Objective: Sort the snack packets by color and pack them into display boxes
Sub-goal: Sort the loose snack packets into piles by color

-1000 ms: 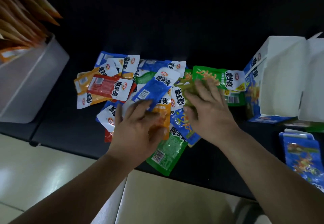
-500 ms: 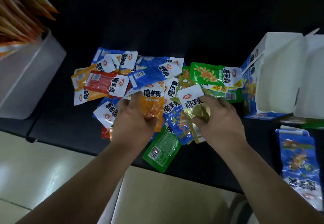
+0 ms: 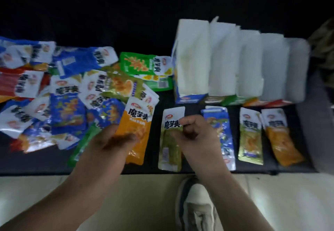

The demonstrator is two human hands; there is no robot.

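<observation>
While most packets lie in a mixed heap (image 3: pixel 63 95), only three small colour piles (image 3: pixel 250 136) are laid before the display boxes (image 3: pixel 235 62), judged unfilled. An orange packet (image 3: pixel 137 122) is gripped by the left hand (image 3: pixel 108 144); an olive packet (image 3: pixel 170 140) is pinched by the curled right hand (image 3: pixel 197 136).

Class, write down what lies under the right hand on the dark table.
The right hand pinches a yellow-green packet; under the hand lies a stack of blue packets. Its left part is covered by the hand, so the packets cannot be counted.
</observation>
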